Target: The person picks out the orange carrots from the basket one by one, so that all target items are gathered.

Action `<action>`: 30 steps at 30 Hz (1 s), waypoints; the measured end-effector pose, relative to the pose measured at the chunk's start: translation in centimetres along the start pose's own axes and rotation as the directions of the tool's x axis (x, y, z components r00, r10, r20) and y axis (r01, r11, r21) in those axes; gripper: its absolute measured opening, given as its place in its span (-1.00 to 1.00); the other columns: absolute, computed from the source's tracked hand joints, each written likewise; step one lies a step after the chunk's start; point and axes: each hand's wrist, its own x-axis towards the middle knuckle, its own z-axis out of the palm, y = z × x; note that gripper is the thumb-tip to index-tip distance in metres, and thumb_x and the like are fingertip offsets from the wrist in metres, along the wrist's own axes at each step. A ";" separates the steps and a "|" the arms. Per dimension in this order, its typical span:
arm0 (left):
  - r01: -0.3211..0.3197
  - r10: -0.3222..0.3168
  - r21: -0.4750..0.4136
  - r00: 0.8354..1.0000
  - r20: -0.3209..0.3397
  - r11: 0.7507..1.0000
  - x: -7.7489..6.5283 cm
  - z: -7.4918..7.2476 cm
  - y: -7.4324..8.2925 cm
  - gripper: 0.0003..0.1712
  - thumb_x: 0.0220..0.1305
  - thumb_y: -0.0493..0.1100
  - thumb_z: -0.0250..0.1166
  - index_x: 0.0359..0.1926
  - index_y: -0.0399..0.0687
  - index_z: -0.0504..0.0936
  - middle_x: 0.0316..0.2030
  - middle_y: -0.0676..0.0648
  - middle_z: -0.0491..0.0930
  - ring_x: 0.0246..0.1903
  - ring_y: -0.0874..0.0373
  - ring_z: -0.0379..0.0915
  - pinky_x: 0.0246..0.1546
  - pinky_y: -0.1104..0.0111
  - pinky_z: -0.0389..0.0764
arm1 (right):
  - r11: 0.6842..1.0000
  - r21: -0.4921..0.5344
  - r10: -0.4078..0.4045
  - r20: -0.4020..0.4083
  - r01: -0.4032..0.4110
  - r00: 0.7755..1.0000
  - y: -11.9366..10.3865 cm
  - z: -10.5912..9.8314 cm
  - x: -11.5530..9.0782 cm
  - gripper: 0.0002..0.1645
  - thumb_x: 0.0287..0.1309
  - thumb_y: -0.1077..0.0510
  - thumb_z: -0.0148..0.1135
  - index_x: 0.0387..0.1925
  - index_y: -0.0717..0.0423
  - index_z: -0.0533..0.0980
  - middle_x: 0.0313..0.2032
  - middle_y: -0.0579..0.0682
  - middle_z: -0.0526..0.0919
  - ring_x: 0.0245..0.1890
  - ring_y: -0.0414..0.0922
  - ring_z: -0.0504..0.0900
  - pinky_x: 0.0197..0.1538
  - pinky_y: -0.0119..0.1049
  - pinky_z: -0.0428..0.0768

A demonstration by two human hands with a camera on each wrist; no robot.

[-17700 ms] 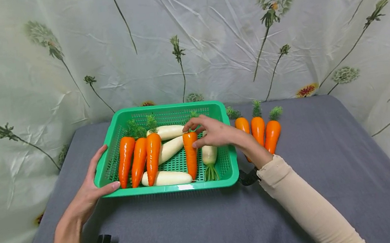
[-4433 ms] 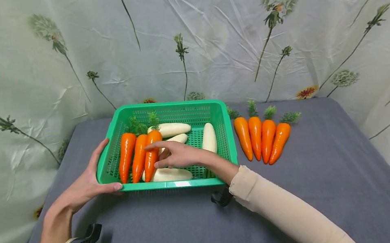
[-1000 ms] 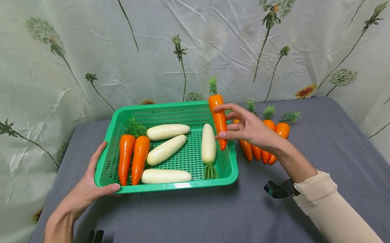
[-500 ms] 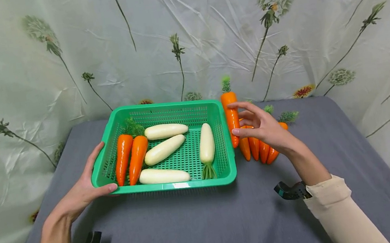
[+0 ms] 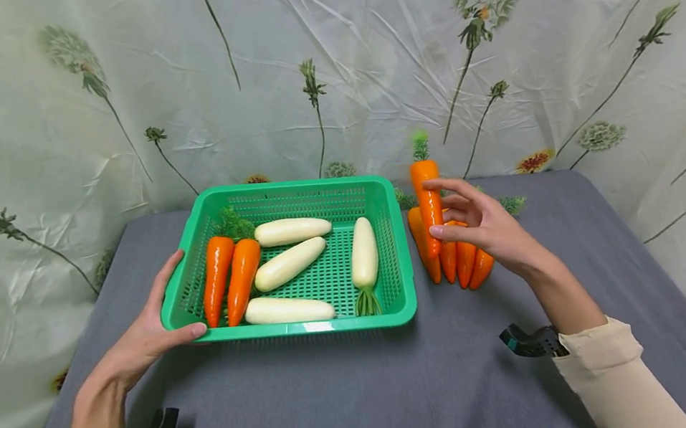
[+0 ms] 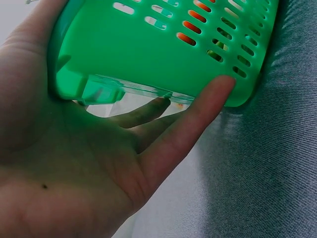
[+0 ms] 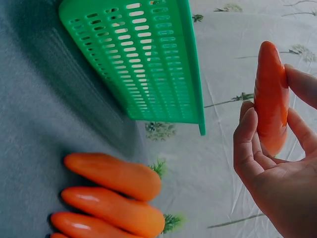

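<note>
My right hand (image 5: 478, 229) pinches an orange carrot (image 5: 427, 195) with a green leafy top between thumb and fingers. It holds the carrot upright, raised over a row of several carrots (image 7: 114, 208) on the table to the right of the green basket (image 5: 405, 256). In the right wrist view this carrot (image 7: 271, 99) is well apart from the row. My left hand (image 5: 150, 333) grips the basket's front left corner, thumb on the front rim and fingers along the side wall. Inside the basket, two carrots (image 5: 231, 279) lean at the left, and several white radishes (image 5: 290, 264) lie on the bottom.
A grey cloth (image 5: 342, 402) covers the table. Behind it hangs a pale curtain (image 5: 362, 59) printed with dandelions. The basket's right wall stands close to the row of carrots.
The right hand has carried the carrot rightward, out from over the basket to above the row. Earlier, it reached into the basket, where three carrots stood at the left. The left hand stays put.
</note>
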 end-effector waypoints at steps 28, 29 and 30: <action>0.002 -0.002 0.004 1.000 0.000 1.000 0.0 0.0 -0.1 0.31 0.31 -0.21 0.39 0.63 0.65 -0.39 0.60 -0.17 -0.27 0.23 0.14 0.13 -0.04 0.55 0.41 | 0.987 0.160 -0.009 -0.061 0.018 0.998 2.8 -2.5 -3.2 -0.22 0.37 0.41 0.23 0.53 0.00 0.26 0.24 0.04 0.52 -0.03 -0.22 0.73 -0.01 -0.38 0.67; 0.000 0.000 0.004 1.000 -0.001 1.000 0.0 0.0 -0.2 0.31 0.31 -0.21 0.39 0.63 0.65 -0.39 0.60 -0.17 -0.26 0.22 0.15 0.14 -0.04 0.55 0.41 | 0.985 0.170 -0.008 -0.061 0.018 0.998 3.0 -2.6 -3.3 -0.21 0.37 0.42 0.22 0.53 0.01 0.25 0.25 0.02 0.49 -0.03 -0.23 0.72 -0.01 -0.39 0.67; -0.002 0.002 0.004 1.000 -0.002 1.000 0.0 0.1 -0.2 0.31 0.31 -0.21 0.39 0.63 0.65 -0.39 0.60 -0.17 -0.26 0.22 0.16 0.14 -0.04 0.55 0.41 | 0.984 0.180 -0.008 -0.061 0.019 0.998 3.0 -2.6 -3.4 -0.21 0.36 0.42 0.22 0.53 0.01 0.26 0.26 0.01 0.47 -0.02 -0.23 0.72 -0.01 -0.38 0.67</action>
